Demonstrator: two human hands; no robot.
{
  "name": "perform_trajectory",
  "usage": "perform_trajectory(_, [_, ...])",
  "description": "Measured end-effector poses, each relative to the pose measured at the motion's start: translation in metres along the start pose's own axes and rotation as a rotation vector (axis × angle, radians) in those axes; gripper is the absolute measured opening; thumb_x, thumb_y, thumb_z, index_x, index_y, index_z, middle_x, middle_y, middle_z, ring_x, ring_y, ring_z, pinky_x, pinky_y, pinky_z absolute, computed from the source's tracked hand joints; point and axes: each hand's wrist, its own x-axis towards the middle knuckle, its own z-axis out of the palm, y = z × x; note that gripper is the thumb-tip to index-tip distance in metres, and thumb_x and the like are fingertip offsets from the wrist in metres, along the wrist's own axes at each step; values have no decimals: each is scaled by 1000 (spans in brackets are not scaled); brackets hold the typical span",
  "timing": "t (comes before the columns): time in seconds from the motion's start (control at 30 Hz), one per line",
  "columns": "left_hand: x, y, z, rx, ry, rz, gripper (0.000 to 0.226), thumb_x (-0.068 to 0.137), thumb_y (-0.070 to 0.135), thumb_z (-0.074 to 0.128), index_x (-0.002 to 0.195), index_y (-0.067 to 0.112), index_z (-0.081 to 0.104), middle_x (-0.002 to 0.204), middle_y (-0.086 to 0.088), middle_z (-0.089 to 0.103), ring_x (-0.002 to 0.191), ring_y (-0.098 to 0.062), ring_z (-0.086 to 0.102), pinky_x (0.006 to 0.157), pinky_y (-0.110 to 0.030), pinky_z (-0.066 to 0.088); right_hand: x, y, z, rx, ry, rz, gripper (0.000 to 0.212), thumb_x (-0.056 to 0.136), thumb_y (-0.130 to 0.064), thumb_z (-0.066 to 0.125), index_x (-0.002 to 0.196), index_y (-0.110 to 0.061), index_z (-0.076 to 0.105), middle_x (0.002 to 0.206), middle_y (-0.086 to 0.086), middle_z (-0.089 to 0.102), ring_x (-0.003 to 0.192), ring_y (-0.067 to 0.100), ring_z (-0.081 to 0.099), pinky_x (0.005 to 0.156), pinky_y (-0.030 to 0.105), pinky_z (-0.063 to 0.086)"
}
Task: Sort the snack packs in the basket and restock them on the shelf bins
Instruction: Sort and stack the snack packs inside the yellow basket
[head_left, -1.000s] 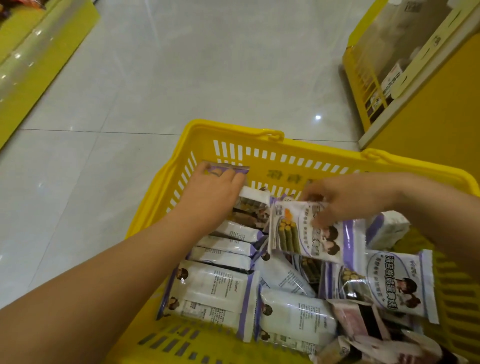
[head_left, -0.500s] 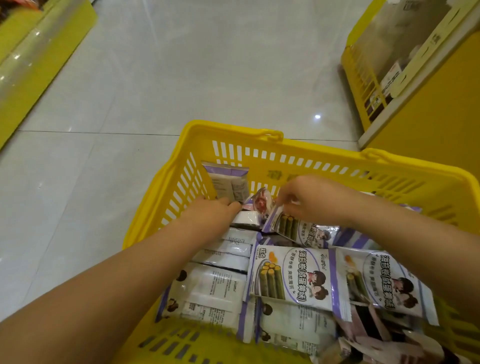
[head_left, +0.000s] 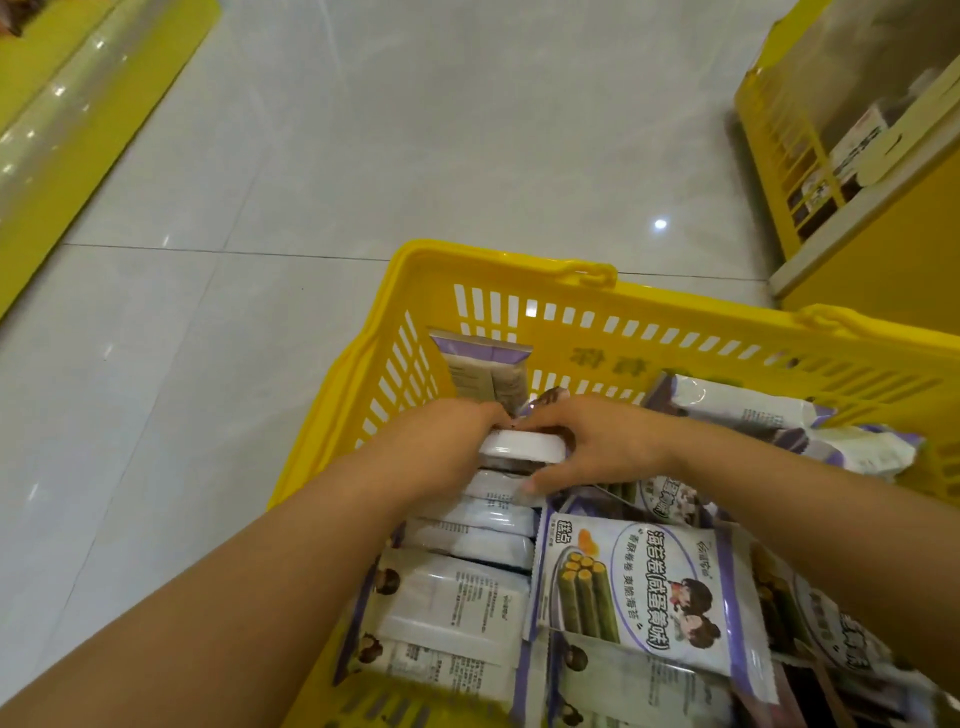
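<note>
Both hands are down in the yellow basket (head_left: 498, 260), meeting at one white pack (head_left: 519, 447) that stands on edge near the far left corner. The left hand (head_left: 441, 449) curls its fingers over the pack's left end. The right hand (head_left: 610, 447) wraps the right end, with its thumb stretched toward the near side; the fingertips of both are hidden behind the pack. This pack heads a row (head_left: 478, 540) of similar white packs standing on edge along the basket's left side, packed tight against one another. Just beyond the hands an upright pack (head_left: 485, 371) with a purple top leans against the far wall. To the right of the row a seaweed pack (head_left: 649, 587) lies face up over other packs, just beside the right wrist. More packs (head_left: 748, 410) pile against the far right wall, partly hidden by the right forearm. The basket sits on a pale tiled floor (head_left: 415, 130). A yellow bin (head_left: 779, 145) with a few boxes in it stands at upper right, well apart from the basket, and a yellow shelf base (head_left: 88, 104) runs along the upper left.
</note>
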Motion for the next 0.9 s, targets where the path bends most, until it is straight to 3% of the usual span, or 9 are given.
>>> perform_trajectory(0.07, [0,0,-11,-223,20,-5,37,91,24,61,127,30,56,121,8,62,103,-11,56,75,-20,40,-9,-5,-2,-89,77,-28,35,84,-41,68,116,-28,63,102,-8,64,84,10,58,71,28,48])
perform_trajectory(0.17, [0,3,-27,-674,172,-92,23,94,25,56,116,28,63,103,15,64,85,-4,61,60,-11,47,-28,-15,-19,-39,186,8,18,89,-29,63,107,-26,64,87,-6,67,73,13,62,63,32,52])
perform_trajectory(0.23, [3,5,-34,-959,322,-225,20,99,28,46,100,26,66,96,10,65,82,-1,60,61,-17,48,-45,-19,-38,-110,275,38,12,90,-31,59,101,-25,62,81,-6,64,68,12,61,57,28,49])
perform_trajectory(0.3, [8,7,-33,-1096,383,-317,32,102,26,37,88,23,65,94,4,68,81,-4,61,65,-22,44,-64,-20,-58,-248,311,95,13,90,-33,57,101,-26,59,85,-6,64,68,10,58,53,23,43])
perform_trajectory(0.37, [12,9,-23,-921,361,-350,34,101,20,37,91,15,69,94,-2,69,79,-9,62,65,-24,45,-80,-18,-72,-407,289,191,20,89,-35,55,108,-29,57,88,-5,61,70,11,54,53,23,39])
perform_trajectory(0.47, [25,10,5,-459,135,-373,28,98,22,44,95,5,67,88,-12,64,79,-22,58,57,-27,39,-96,-10,-73,-504,280,300,26,90,-34,55,114,-28,55,91,-3,60,70,12,51,56,26,41])
perform_trajectory(0.57, [41,14,29,-313,-81,-419,30,99,29,46,109,6,62,106,-17,63,94,-27,58,69,-29,41,-100,1,-63,-463,316,325,32,90,-34,54,121,-25,52,103,2,65,79,18,56,66,32,47])
perform_trajectory(0.73, [70,18,43,-390,-136,-480,49,100,42,39,130,6,56,128,-17,58,110,-31,56,91,-35,45,-102,18,-51,-391,332,302,36,88,-35,57,123,-27,51,105,1,66,86,19,61,70,35,53])
perform_trajectory(0.9, [83,19,54,-706,-172,-547,48,97,45,47,121,7,62,121,-13,65,110,-28,60,99,-38,46,-101,26,-45,-321,297,266,37,87,-33,59,123,-31,50,100,-2,67,81,16,63,70,38,55])
